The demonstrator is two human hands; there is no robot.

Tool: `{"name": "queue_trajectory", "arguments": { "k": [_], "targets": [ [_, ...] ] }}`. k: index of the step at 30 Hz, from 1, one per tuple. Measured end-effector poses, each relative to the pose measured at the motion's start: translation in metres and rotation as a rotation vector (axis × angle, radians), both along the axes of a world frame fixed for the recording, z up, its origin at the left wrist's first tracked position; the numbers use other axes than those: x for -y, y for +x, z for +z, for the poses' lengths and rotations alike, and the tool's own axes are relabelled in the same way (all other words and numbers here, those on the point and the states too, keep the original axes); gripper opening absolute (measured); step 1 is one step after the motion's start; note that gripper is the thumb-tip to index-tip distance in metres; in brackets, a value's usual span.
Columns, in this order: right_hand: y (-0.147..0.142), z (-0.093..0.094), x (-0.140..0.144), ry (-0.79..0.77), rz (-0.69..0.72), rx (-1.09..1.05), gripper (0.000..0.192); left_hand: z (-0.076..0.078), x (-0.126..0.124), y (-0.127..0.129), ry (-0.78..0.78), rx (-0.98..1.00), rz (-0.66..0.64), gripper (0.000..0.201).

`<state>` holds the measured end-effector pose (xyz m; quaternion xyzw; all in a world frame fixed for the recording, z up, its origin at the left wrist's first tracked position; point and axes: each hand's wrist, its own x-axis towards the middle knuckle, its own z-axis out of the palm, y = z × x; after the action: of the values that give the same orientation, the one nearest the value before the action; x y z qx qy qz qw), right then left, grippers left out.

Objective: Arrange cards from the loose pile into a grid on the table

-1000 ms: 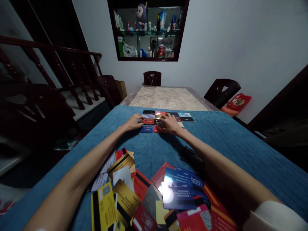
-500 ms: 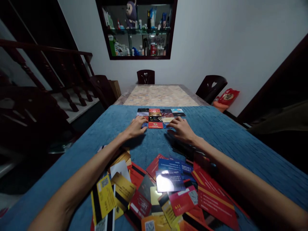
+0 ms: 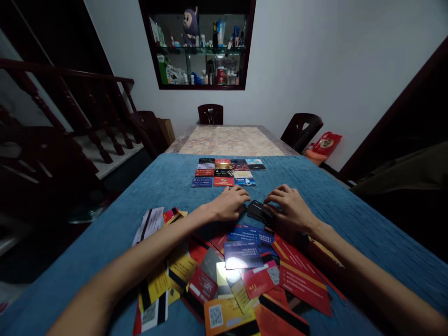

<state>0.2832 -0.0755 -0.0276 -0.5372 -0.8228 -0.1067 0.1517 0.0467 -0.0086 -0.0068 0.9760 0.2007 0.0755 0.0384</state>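
Where the loose heap of cards (image 3: pixel 241 270) ends at its far edge, the left hand (image 3: pixel 229 208) and right hand (image 3: pixel 292 210) lie palm down, fingers curled loosely, gripping nothing. Between them a small black stack of cards (image 3: pixel 258 211) rests on the blue cloth (image 3: pixel 350 210); the right fingertips touch it. Beyond is a strip of bare cloth, then a tidy grid of cards (image 3: pixel 226 172) in 3 rows, well apart from both hands.
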Motion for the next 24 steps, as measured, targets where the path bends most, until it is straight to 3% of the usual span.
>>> {"name": "queue_trajectory", "arguments": {
  "k": [9,16,24],
  "targets": [
    [0.001,-0.004,0.013,-0.083,-0.019,0.013,0.027,-0.004,0.010,0.025,-0.032,-0.134,-0.115,0.050],
    [-0.007,-0.013,0.014,-0.139,-0.007,0.014,0.031,-0.008,-0.001,0.010,0.001,-0.169,-0.039,0.024],
    [-0.013,-0.017,0.011,-0.156,0.033,-0.027,0.033,-0.009,-0.003,-0.006,0.010,-0.107,0.024,0.031]
  ]
}}
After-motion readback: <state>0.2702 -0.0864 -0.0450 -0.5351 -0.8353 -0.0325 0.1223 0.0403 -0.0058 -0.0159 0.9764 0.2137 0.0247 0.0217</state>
